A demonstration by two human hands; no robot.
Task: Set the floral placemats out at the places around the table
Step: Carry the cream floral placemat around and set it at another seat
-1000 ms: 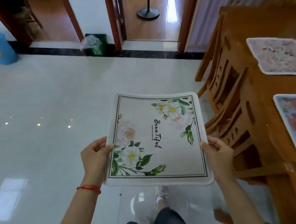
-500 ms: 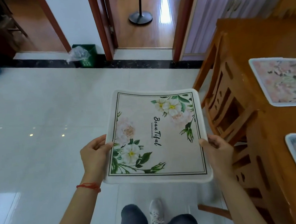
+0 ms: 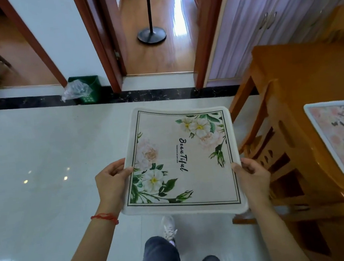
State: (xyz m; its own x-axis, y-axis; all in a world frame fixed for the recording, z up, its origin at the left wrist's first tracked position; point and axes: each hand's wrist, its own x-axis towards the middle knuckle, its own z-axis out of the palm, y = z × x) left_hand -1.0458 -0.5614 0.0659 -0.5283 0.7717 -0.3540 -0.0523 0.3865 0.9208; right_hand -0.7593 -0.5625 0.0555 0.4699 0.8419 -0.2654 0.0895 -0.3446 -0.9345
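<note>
The person is carrying one floral placemat [image 3: 180, 161] flat over the white floor [image 3: 32, 166], the left hand [image 3: 110, 179] pinching its left edge and the right hand [image 3: 252, 173] gripping its right edge. One pink placemat [image 3: 343, 137] is already lying on the desk [image 3: 293, 79], so at least this carried one is left to place.

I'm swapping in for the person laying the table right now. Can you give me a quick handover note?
Left hand grips the left edge of the white-flower placemat; right hand grips its right edge, carried flat over the floor.
One pink floral placemat already lies on the wooden table to the right.
Left: lay the carried mat at a bare place on the table.
</note>
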